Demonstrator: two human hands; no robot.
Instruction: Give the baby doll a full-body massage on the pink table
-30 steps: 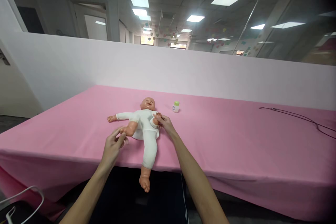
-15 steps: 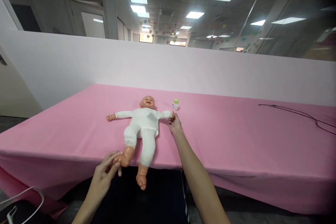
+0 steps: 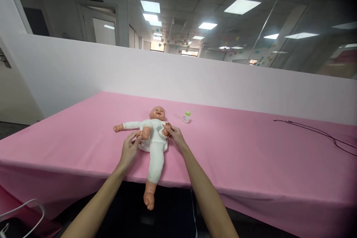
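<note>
Head view: baby doll [image 3: 157,139] laid face-up on pink-covered tabletop [image 3: 237,148]; raised foot [image 3: 145,133] gripped by left hand [image 3: 129,150], doll hand [image 3: 167,126] pinched by right hand [image 3: 177,136]; limb-folding apparently being done; gentle, even guidance likely needed next.

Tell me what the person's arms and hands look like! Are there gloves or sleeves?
No gloves! The left hand and the right hand are bare, with five-fingered human shapes. I can't see any ring, watch or bracelet. The forearms are slim and uncovered, with no sleeve, cable or marking showing. Dark clothing covers the lap.
</note>
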